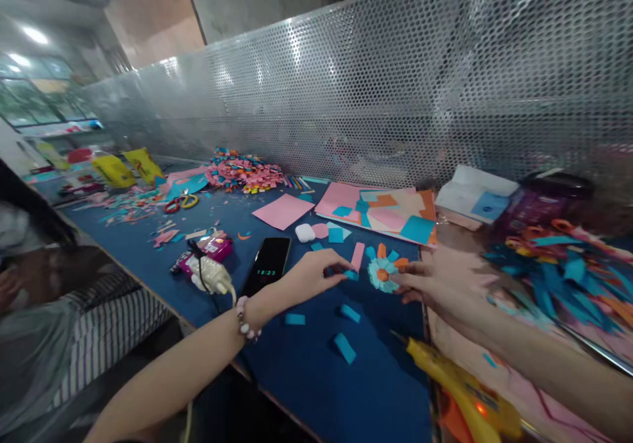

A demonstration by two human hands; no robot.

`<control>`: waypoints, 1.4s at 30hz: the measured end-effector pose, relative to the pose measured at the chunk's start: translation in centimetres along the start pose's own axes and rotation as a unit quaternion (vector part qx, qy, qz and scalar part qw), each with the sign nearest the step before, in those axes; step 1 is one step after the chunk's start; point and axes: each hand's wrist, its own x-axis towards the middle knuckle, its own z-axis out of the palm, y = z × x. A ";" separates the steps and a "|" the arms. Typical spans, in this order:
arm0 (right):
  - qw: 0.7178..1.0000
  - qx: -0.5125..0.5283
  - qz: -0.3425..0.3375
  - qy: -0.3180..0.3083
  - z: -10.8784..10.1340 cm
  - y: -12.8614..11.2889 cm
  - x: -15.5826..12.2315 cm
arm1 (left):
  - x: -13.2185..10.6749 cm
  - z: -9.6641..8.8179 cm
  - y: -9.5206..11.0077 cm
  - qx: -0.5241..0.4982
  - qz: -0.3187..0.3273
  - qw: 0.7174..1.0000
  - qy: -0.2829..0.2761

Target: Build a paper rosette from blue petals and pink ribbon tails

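A small paper flower point(383, 273) with light-blue petals and an orange centre lies on the blue table point(306, 364). My left hand point(316, 273) reaches in from the lower left, its fingers pinched on a small blue paper strip point(351, 275) just left of the flower. My right hand point(435, 278) comes from the right, blurred, its fingertips touching the flower's right side. A pink strip point(357, 256) lies just behind.
Loose blue strips point(345, 347) lie near the front. A yellow glue gun point(462, 390) sits at the lower right, a black phone point(267, 265) to the left. Coloured paper sheets point(386, 213), a scrap pile point(242, 169) and scissors point(180, 202) lie further back. A perforated metal screen point(395, 80) bounds the table. Another person point(59, 311) sits at left.
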 end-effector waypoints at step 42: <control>0.669 -0.581 -0.423 -0.187 -2.7 -0.9 -1.2 | 0.7 2.3 0.7 -0.017 -0.066 0.995 -0.068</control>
